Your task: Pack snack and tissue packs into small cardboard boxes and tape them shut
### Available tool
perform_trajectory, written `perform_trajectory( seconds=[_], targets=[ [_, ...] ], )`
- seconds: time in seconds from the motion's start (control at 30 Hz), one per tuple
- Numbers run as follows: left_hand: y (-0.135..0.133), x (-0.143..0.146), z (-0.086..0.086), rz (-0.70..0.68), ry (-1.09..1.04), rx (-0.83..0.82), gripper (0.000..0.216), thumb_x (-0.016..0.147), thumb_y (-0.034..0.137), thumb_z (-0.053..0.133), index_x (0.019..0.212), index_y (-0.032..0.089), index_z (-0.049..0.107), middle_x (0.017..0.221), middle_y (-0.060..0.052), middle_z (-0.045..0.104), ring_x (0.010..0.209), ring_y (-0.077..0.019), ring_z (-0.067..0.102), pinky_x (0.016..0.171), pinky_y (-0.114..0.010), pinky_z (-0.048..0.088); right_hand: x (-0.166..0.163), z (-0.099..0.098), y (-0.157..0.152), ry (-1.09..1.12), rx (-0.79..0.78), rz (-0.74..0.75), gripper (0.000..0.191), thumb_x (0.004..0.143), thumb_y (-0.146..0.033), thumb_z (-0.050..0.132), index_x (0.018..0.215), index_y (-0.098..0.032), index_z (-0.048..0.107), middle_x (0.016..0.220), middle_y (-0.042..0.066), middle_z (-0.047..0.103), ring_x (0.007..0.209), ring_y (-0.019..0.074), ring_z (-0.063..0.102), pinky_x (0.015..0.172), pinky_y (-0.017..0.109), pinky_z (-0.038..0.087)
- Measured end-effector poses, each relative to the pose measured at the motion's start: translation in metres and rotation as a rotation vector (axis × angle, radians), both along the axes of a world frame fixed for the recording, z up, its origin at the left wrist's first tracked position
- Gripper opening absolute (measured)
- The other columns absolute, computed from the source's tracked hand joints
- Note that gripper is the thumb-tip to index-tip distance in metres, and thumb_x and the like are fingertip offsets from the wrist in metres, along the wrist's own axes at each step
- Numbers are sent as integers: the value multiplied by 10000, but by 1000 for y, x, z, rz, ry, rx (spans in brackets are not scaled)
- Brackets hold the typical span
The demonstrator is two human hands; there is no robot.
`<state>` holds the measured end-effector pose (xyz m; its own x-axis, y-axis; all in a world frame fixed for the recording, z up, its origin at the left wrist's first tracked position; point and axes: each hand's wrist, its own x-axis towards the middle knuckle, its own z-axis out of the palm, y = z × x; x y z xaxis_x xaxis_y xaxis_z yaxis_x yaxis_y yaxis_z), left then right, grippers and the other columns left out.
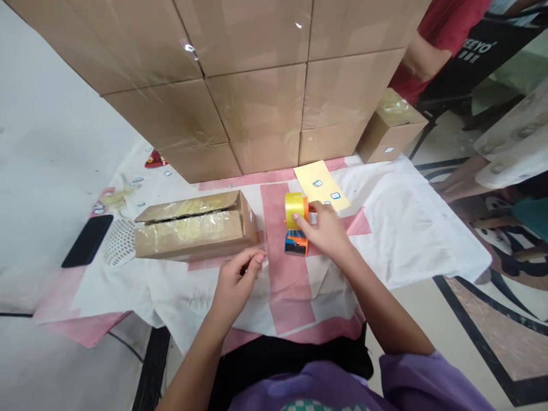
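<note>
My right hand [326, 229] grips a tape dispenser [296, 242] with a blue and orange body and a roll of yellowish tape [294, 210], just above the cloth. My thumb lies against the roll. My left hand [238, 278] is closed in a pinch at the front right corner of a long cardboard box [194, 228]. Whatever its fingertips hold is too small to make out. The box lies on the table with shiny tape along its top, where a dark gap shows between the flaps.
Stacked cardboard boxes [257, 103] form a wall at the back. A yellow sheet [321, 180] with small stickers lies before them. A phone [88, 241] is at the left. Another box [391, 128] stands at the right corner, near a person in a red sleeve [449, 28].
</note>
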<state>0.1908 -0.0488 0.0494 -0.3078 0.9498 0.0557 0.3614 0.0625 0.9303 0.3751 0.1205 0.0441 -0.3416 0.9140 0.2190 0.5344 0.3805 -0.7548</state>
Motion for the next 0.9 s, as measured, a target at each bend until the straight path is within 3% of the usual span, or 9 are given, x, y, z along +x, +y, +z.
perform_trajectory(
  seconds=[0.07,0.2,0.3,0.37,0.5,0.63,0.77,0.83,0.9],
  targets=[
    [-3,-6,8,-2,52,17,294,1012,426,586,995,196,768,636,18,593,583,-112,544,569,-214,411,7,29,-13,-31,199,-16,362,862,-518,715,974,-176,673,981,160,677,1039,369,596,938,568,504],
    [-13,-7,26,-79,185,75,243,1006,338,573,952,200,766,663,14,634,579,-105,548,580,-215,412,-9,77,-45,53,302,597,201,925,-389,718,984,-197,709,1068,106,659,1032,269,599,901,421,518],
    [-21,-8,36,-62,216,112,269,989,319,576,803,185,715,618,20,599,548,-94,507,561,-211,389,-35,94,-60,-15,318,832,168,1017,-266,604,897,-187,691,970,72,659,955,222,579,830,361,498],
    [-26,-11,40,-8,159,68,291,983,363,587,783,180,694,569,30,546,515,-91,467,524,-209,361,-51,99,-63,-89,406,868,206,1040,-198,543,885,-177,678,931,72,662,932,221,557,816,364,478],
    [-36,-25,41,59,-94,-144,401,954,544,606,1022,168,726,469,76,408,421,-95,357,433,-214,270,-74,108,-53,-201,540,922,224,1020,-166,564,817,-187,655,866,72,667,930,243,542,816,393,449],
    [-47,-45,34,98,-44,-285,495,955,614,576,915,152,749,464,50,441,432,-108,400,456,-233,309,-85,133,-26,49,460,815,261,1042,-250,554,794,-210,627,835,35,622,895,223,562,835,397,449],
    [-53,-63,29,277,325,-20,381,994,489,567,848,185,745,629,-8,636,574,-142,562,592,-264,450,-105,153,3,271,270,767,305,986,-442,659,776,-226,615,785,-5,593,915,216,577,888,412,466],
    [-49,-75,31,404,600,202,287,988,438,602,1018,199,758,919,-74,762,840,-203,692,826,-326,528,-122,154,11,228,233,837,332,962,-471,683,755,-223,606,770,-7,599,901,209,573,884,403,470],
    [-39,-90,34,443,846,258,436,978,480,622,1305,199,687,1291,-156,730,1225,-304,661,1091,-447,449,-140,152,15,132,216,935,310,962,-435,682,753,-218,605,777,0,612,886,203,566,860,380,469]
  ],
)
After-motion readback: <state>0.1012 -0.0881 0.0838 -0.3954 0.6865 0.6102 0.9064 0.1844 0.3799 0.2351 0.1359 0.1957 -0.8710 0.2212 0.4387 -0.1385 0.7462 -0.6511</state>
